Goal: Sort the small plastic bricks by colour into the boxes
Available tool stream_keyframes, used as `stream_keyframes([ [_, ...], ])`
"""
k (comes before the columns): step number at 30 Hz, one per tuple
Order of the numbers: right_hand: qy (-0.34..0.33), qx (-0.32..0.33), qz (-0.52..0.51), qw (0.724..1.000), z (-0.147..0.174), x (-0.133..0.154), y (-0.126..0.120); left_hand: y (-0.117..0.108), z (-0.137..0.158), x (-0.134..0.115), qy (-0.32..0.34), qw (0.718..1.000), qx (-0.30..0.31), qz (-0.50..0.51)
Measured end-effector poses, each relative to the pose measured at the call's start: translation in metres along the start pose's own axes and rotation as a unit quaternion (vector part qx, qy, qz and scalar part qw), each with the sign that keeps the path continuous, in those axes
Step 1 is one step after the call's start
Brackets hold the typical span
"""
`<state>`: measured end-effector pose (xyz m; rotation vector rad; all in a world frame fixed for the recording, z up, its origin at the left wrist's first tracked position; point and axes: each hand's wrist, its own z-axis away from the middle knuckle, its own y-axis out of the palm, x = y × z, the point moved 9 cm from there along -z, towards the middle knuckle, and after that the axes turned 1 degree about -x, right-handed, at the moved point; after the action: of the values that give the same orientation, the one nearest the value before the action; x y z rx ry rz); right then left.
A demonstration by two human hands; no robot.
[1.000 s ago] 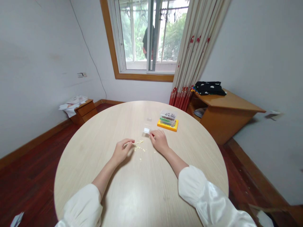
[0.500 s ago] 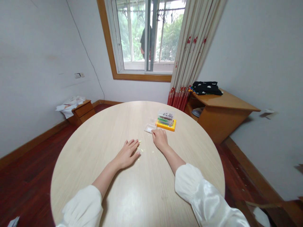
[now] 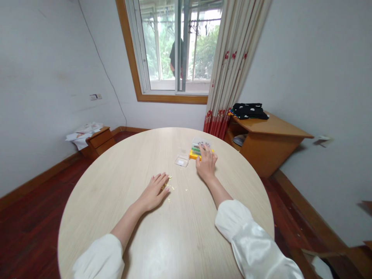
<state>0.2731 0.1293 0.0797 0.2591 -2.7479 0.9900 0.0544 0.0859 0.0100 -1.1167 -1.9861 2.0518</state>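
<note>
Has right hand [image 3: 206,164], the nearer, loosely spread over clear box [image 3: 200,142] on yellow case [image 3: 192,155], long axis crosswise, right of frame centre; cannot tell if touching. Has left hand [image 3: 154,192] open, gripping nothing, over pale yellow bits [image 3: 173,188], lower left of centre.

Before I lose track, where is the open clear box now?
In the head view, the open clear box lies on the table, left of the yellow case and right hand.
</note>
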Motion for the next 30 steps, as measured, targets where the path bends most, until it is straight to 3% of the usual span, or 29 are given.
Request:
stream_keyframes([
  [6,0.013,-0.007,0.0,1.0,-0.005,-0.03,0.006,0.001,-0.001,0.001,0.0,1.0,0.0,-0.011],
  [15,0.027,-0.064,-0.002,0.998,-0.006,-0.038,-0.007,0.001,0.0,-0.003,0.014,0.999,0.008,-0.032],
  [21,0.014,-0.069,-0.052,0.996,-0.009,-0.04,-0.012,-0.002,0.0,0.002,0.004,0.999,-0.021,0.029],
  [25,-0.004,-0.078,-0.134,0.988,-0.003,-0.01,-0.016,-0.019,-0.001,0.006,-0.003,0.98,-0.12,0.159],
  [27,-0.053,-0.077,-0.216,0.972,0.006,0.021,-0.017,-0.026,-0.001,0.013,-0.028,0.952,-0.165,0.255],
  [30,-0.112,-0.035,-0.343,0.932,0.027,0.07,-0.015,-0.024,-0.002,0.019,-0.065,0.891,-0.181,0.41],
])
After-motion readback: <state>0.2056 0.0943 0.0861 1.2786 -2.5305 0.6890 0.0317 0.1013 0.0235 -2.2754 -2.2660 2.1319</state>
